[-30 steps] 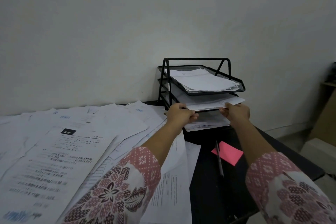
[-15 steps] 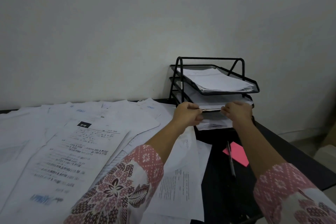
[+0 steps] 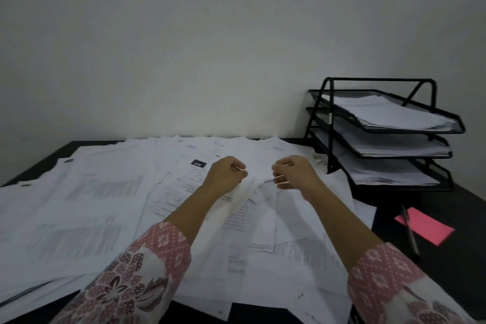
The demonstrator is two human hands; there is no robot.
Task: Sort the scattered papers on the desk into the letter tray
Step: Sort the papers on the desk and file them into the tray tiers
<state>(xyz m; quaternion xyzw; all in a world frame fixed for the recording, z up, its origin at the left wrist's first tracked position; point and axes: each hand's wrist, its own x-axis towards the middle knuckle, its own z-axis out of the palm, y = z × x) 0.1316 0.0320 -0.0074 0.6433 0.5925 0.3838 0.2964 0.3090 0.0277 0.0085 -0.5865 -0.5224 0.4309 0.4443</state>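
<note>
Left hand (image 3: 226,173) and right hand (image 3: 292,172) moved from letter tray (image 3: 328,123) over blurred-print papers (image 3: 105,192)

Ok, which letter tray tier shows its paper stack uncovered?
The top tier: nothing sits over its stack; the middle tier and bottom tier are each partly hidden under the one above.
</note>
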